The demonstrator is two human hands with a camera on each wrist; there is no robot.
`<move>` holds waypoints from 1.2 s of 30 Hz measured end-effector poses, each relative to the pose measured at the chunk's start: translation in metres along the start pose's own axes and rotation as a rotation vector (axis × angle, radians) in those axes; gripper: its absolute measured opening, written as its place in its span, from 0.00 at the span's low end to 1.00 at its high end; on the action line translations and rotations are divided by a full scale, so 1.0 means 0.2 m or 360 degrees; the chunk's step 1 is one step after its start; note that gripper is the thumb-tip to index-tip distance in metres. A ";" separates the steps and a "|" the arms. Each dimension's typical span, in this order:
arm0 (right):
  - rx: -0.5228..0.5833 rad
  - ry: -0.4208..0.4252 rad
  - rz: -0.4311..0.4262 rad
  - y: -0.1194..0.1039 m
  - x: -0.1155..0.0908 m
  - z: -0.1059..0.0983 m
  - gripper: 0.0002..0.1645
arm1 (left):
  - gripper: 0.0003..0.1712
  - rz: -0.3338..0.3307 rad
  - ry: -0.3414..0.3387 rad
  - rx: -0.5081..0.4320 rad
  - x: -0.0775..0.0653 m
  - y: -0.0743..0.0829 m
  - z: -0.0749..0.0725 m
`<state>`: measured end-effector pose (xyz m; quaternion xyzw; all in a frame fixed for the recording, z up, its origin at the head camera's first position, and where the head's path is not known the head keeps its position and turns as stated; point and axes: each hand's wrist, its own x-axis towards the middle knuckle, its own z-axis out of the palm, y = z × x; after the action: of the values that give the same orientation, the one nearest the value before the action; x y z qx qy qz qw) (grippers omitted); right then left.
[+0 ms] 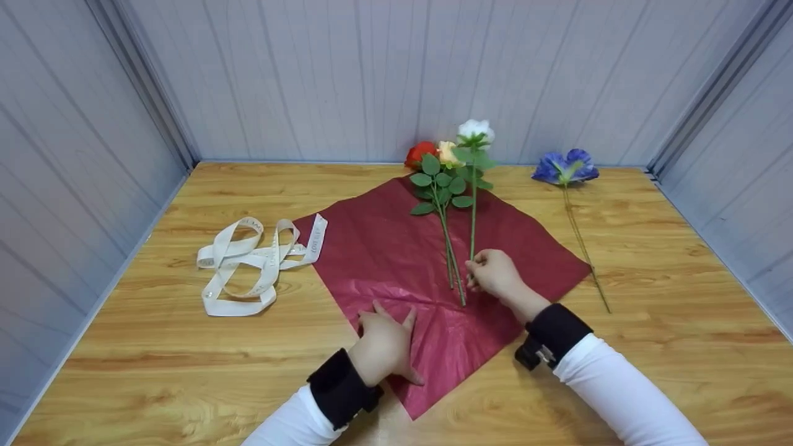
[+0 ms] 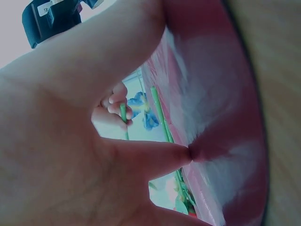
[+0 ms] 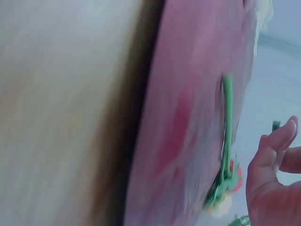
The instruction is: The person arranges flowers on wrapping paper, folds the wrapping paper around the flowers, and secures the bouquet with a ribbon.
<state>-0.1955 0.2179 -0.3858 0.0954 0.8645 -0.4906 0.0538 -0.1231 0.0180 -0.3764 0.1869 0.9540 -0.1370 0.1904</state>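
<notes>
My right hand (image 1: 494,272) pinches the lower stem of a white rose (image 1: 475,131), holding it beside two roses on a sheet of dark red wrapping paper (image 1: 372,229). Those two, a red rose (image 1: 421,153) and a cream rose (image 1: 448,153), have their bare stems (image 1: 447,248) pointing toward me. With fingers spread, my left hand (image 1: 382,347) presses on the near part of the paper. In the left wrist view, its fingertips touch the paper, and the right hand (image 2: 113,108) shows beyond with a stem end. The right wrist view is blurred, but the stem tip (image 3: 276,125) pokes out from the fingers.
A white printed ribbon (image 1: 269,266) lies in loose loops on the left of the wooden table (image 1: 155,365). On the right lies a blue flower (image 1: 566,168), its thin stem crossing the paper's right corner. Grey panel walls (image 1: 310,80) stand at the back and sides.
</notes>
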 end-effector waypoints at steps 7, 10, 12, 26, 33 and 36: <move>0.0011 -0.0122 0.0077 -0.01 -0.02 0.09 0.10 | 0.68 0.0004 0.0008 -0.0002 0.00 0.00 0.00; 0.0070 -0.0169 0.0098 -0.01 -0.03 0.10 0.10 | 0.68 0.0007 0.0007 0.0010 0.00 0.00 0.00; 0.0113 -0.0186 0.0121 -0.02 -0.03 0.11 0.10 | 0.68 0.0009 0.0009 0.0017 0.00 0.00 0.00; 0.0341 -0.0262 0.0183 -0.02 -0.04 0.12 0.10 | 0.68 0.0013 0.0014 0.0020 0.00 0.00 0.00; 0.0303 -0.0279 0.0237 -0.02 -0.03 0.11 0.12 | 0.68 0.0005 0.0009 0.0019 0.00 0.00 0.00; 0.0299 -0.0346 0.0283 -0.01 -0.02 0.11 0.12 | 0.68 0.0008 0.0006 0.0019 0.00 -0.01 0.00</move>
<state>-0.1924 0.1975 -0.3943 0.1226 0.7921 -0.5699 0.1809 -0.1232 0.0168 -0.3764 0.1905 0.9531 -0.1417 0.1878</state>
